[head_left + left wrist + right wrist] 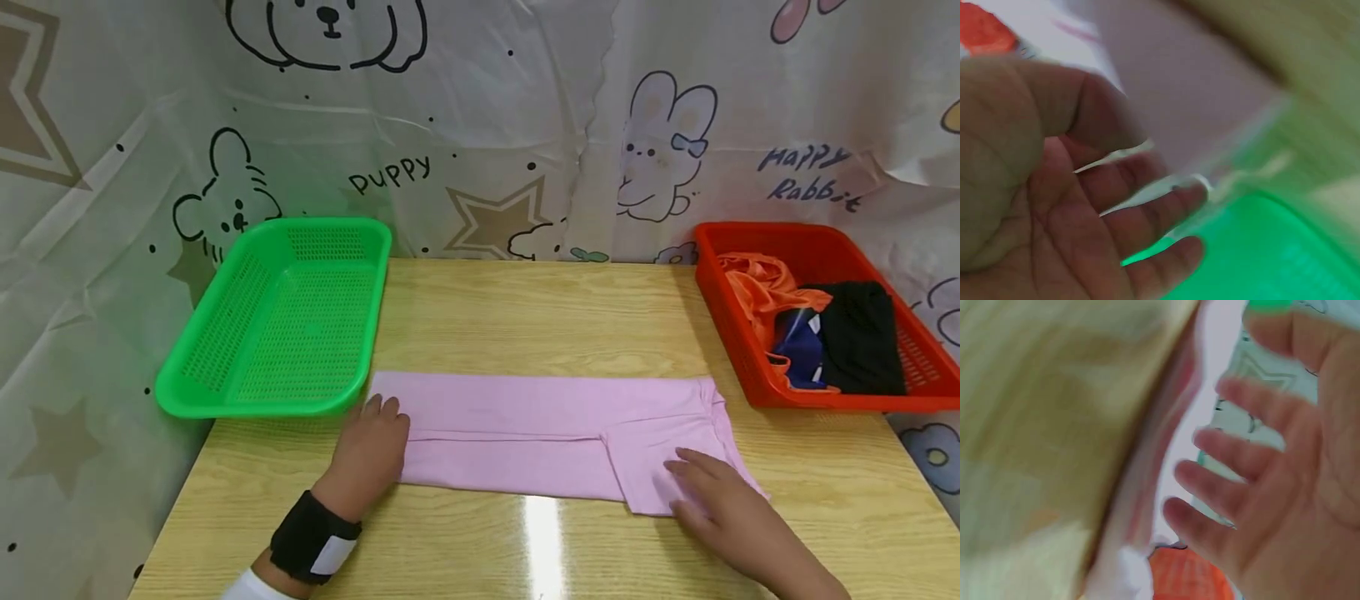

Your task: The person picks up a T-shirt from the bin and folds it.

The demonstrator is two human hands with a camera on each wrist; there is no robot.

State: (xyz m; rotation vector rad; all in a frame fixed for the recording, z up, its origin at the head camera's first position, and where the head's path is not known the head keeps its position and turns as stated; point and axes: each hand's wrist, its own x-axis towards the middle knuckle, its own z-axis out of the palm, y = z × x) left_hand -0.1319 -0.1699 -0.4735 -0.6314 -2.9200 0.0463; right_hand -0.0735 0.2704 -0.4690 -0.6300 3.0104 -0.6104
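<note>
A pink garment [510, 408] lies on the table, folded into a long strip, with a sleeve-like flap [652, 467] turned over at its right end. My left hand [371, 450] is at the strip's left end, its fingertips by the edge. The left wrist view shows that hand [1072, 187] with loosely bent fingers beside the blurred pink cloth [1179, 87]. Over the flap on the right is my right hand [720, 512], fingers spread. In the right wrist view this hand [1285, 469] has nothing in its grasp; whether it touches the cloth is unclear.
A green basket [367, 333] stands at the back left, close to the left hand, with nothing in it. At the back right, a red basket [832, 237] holds orange [757, 287], blue and black [862, 333] cloths. A printed curtain [495, 125] hangs behind the table [525, 317].
</note>
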